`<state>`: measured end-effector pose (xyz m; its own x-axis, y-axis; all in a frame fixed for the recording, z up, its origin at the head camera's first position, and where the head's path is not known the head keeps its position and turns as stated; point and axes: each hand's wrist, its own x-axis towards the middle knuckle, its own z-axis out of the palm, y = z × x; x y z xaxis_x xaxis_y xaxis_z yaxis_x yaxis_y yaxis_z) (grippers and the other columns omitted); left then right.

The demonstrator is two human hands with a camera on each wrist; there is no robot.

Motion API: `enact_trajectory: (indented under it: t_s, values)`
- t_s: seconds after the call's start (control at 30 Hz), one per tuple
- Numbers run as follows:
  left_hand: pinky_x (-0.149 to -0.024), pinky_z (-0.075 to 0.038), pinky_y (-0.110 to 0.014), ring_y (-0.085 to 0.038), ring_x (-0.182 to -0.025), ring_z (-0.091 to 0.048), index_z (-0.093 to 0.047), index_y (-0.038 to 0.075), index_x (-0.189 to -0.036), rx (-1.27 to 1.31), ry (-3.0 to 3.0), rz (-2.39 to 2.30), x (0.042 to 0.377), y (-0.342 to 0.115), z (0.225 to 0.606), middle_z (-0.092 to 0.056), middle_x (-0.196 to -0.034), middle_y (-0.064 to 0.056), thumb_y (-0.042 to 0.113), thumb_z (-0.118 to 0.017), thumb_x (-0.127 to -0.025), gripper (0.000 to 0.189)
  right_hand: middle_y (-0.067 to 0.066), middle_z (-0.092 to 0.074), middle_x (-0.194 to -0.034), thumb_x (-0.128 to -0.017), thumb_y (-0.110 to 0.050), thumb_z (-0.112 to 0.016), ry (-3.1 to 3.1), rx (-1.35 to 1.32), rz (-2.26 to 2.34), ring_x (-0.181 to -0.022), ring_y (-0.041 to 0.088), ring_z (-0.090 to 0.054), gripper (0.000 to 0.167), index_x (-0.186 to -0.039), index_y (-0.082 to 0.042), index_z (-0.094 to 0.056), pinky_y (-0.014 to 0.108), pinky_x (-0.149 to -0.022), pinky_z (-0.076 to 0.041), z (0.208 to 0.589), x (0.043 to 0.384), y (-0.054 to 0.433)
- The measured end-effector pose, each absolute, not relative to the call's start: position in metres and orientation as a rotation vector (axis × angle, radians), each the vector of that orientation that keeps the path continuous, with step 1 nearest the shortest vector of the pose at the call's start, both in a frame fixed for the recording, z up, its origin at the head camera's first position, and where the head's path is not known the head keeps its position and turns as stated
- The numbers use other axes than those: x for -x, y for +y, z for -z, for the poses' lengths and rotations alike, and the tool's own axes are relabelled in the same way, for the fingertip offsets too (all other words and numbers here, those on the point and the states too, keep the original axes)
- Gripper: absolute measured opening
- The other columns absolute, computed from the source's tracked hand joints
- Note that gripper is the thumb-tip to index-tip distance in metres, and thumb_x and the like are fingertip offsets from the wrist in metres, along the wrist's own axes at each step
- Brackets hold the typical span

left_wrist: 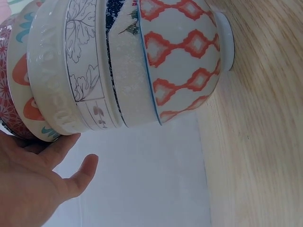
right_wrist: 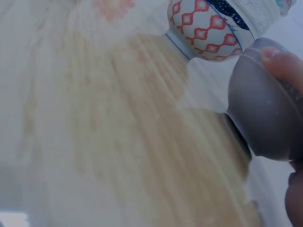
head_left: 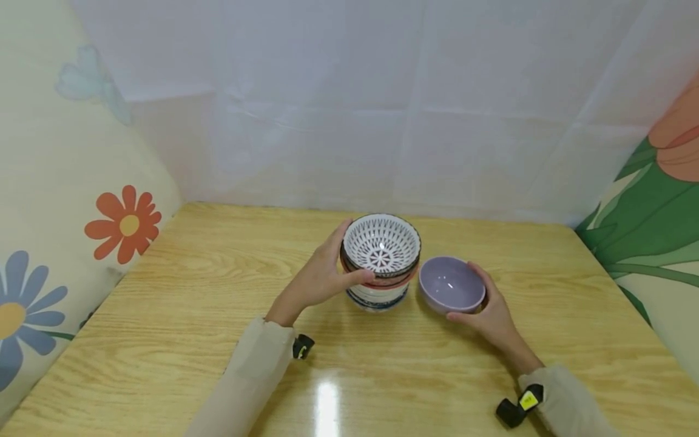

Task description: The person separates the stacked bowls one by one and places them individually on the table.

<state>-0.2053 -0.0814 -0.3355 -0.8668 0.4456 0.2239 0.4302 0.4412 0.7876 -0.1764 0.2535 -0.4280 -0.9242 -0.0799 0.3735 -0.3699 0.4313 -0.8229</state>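
A tall stack of patterned bowls [head_left: 381, 291] stands on the wooden table. The top bowl [head_left: 382, 243] is white inside with dark dashes and a star at its centre. My left hand [head_left: 322, 273] grips the upper part of the stack from the left, its thumb across the near side. In the left wrist view, the lowest bowl [left_wrist: 182, 56] carries a red diamond pattern. Just right of the stack is a plain purple bowl [head_left: 450, 284], hollow side up. My right hand [head_left: 494, 312] holds its right side, thumb in front and fingers behind. Whether its foot touches the table is unclear.
The wood-grain table [head_left: 180, 340] runs back to a white cloth backdrop [head_left: 327, 121]. Flower-printed panels [head_left: 49, 182] border the left and right sides. A black wrist camera [head_left: 519, 406] sits on the right cuff and another [head_left: 303, 346] on the left.
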Motion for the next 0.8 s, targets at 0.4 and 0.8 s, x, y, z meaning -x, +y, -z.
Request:
enact_trajectory:
  t_s: [0.4, 0.8]
  values:
    - [-0.114, -0.025, -0.055, -0.031, -0.145, -0.021, -0.006, 0.012, -0.154, -0.804, 2.653, -1.441, 0.2037, -0.0817, 0.3326, -0.016, -0.158, -0.014, 0.084, -0.053, -0.067, 0.123, 0.025, -0.018, -0.156, -0.057, -0.009, -0.090, -2.616, -0.378, -1.428, -0.140, 0.046, -0.019, 0.119, -0.152, -0.005, -0.018, 0.065, -0.111, -0.014, 0.4197, 0.1769, 0.2550]
    - [-0.114, -0.024, -0.055, -0.031, -0.145, -0.020, -0.007, 0.011, -0.154, -0.798, 2.665, -1.440, 0.2037, -0.0813, 0.3337, -0.017, -0.158, -0.014, 0.082, -0.055, -0.068, 0.122, 0.028, -0.022, -0.153, -0.057, -0.009, -0.090, -2.585, -0.395, -1.382, -0.137, 0.049, -0.023, 0.119, -0.153, -0.007, -0.019, 0.068, -0.108, -0.019, 0.4245, 0.1774, 0.2552]
